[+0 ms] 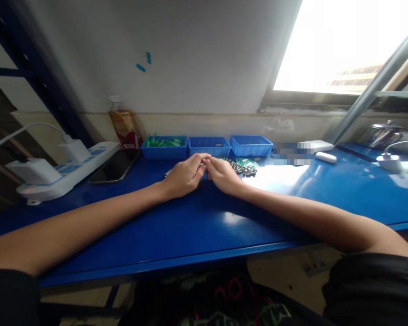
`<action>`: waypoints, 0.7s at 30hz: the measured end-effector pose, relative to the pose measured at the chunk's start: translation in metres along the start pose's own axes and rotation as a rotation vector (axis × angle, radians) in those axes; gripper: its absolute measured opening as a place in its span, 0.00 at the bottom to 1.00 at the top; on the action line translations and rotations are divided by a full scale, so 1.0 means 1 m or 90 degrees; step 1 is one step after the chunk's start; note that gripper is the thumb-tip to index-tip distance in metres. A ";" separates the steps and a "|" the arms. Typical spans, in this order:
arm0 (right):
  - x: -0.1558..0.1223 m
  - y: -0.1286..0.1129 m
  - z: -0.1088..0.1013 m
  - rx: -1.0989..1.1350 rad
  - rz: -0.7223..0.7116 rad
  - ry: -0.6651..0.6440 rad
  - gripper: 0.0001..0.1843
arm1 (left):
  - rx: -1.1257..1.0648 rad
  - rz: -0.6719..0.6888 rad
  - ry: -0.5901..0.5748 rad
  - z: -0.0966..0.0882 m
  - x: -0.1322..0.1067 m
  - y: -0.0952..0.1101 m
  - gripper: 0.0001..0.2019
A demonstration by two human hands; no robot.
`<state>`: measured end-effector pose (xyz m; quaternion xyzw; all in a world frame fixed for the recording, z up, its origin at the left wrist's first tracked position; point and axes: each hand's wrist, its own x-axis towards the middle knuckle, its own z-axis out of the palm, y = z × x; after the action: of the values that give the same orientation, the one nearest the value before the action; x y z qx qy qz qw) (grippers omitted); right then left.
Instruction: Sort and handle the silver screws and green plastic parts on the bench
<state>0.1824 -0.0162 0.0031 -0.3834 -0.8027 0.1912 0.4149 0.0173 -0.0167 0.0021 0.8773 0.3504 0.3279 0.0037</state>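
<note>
My left hand (185,175) and my right hand (223,174) rest on the blue table (197,226), fingertips meeting at the middle. Both are closed in a pinch on a small part that is too tiny to name. Just right of my right hand lies a heap of small dark metal parts (244,169) beside some green pieces (247,162). Behind the hands stand three blue trays: the left one (163,149) holds green parts, the middle one (209,146) and the right one (251,145) look almost bare.
A black phone (114,166) lies left of the hands, beside a white power strip (59,174) with chargers plugged in. A drink bottle (124,124) stands at the wall. White devices (321,151) and a metal pole (374,86) are at the right.
</note>
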 end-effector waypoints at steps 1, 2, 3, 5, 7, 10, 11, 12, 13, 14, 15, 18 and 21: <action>0.001 0.001 0.000 0.005 0.004 0.003 0.18 | 0.021 0.006 -0.003 0.001 0.000 0.000 0.18; 0.002 0.001 0.000 0.007 0.008 0.006 0.19 | 0.047 0.008 -0.009 0.002 0.000 0.000 0.19; 0.002 0.002 0.000 0.006 0.013 0.005 0.19 | 0.079 0.003 -0.013 0.003 0.000 0.000 0.19; 0.003 0.002 -0.001 -0.011 0.017 0.004 0.20 | 0.138 -0.018 -0.025 0.003 0.000 0.000 0.19; 0.002 0.001 -0.001 -0.051 0.007 0.013 0.20 | 0.175 -0.055 -0.043 0.003 0.000 0.001 0.18; -0.001 0.002 -0.002 -0.121 -0.039 0.015 0.15 | 0.191 -0.127 -0.063 0.001 0.001 0.003 0.18; -0.002 0.003 -0.001 -0.137 -0.052 0.008 0.12 | 0.191 -0.146 -0.065 0.000 0.002 0.004 0.18; -0.002 0.004 -0.001 -0.151 -0.060 0.000 0.11 | 0.190 -0.158 -0.066 0.000 0.002 0.004 0.18; -0.003 0.005 -0.001 -0.162 -0.061 -0.006 0.10 | 0.189 -0.165 -0.066 0.000 0.003 0.005 0.18; -0.003 0.006 -0.001 -0.173 -0.059 -0.009 0.10 | 0.188 -0.169 -0.067 -0.001 0.004 0.006 0.18; -0.003 0.007 -0.001 -0.185 -0.054 -0.009 0.10 | 0.188 -0.170 -0.068 -0.001 0.005 0.006 0.17; 0.000 0.009 -0.001 -0.222 -0.044 0.007 0.09 | 0.181 -0.143 -0.068 -0.003 0.007 0.000 0.18; 0.006 0.010 0.001 -0.253 -0.072 -0.008 0.07 | 0.179 -0.058 -0.059 -0.007 0.007 -0.017 0.16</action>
<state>0.1844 -0.0052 -0.0010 -0.4110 -0.8475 0.0077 0.3359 0.0067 -0.0015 0.0080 0.8666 0.4316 0.2342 -0.0884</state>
